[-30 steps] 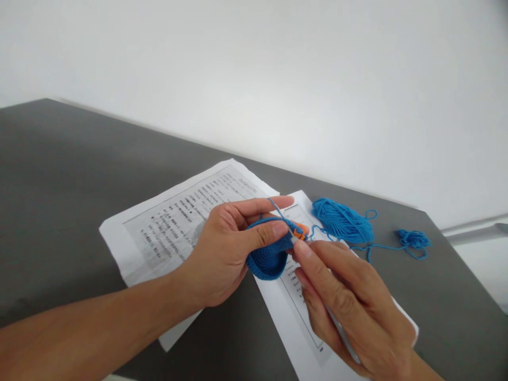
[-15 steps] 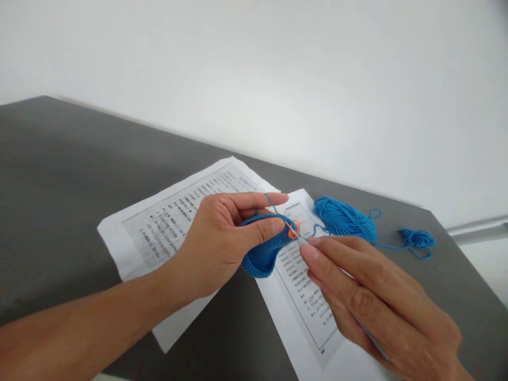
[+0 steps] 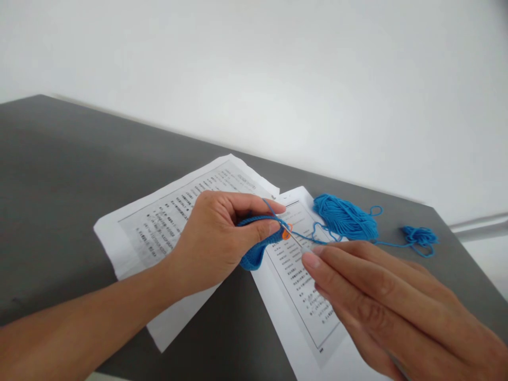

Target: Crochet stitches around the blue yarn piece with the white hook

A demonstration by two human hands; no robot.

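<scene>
Here, a round blue crocheted piece (image 3: 254, 253) with an orange stitch marker (image 3: 286, 232), pinched in the left hand (image 3: 216, 241) above printed sheets (image 3: 166, 227). Right hand (image 3: 381, 301) fingers closed on a thin hook (image 3: 300, 243). Blue yarn skein (image 3: 345, 217) on grey bench (image 3: 59, 174): plenty unworked.

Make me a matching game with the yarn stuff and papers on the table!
Things:
1. round blue crocheted piece
2. small orange ring marker
3. blue yarn skein
4. printed white paper sheets

Places:
A. flat under both hands
B. on the grey table, beyond the right hand
C. pinched in the left hand
D. at the crocheted piece's edge

Pairs: 1-C, 2-D, 3-B, 4-A
</scene>
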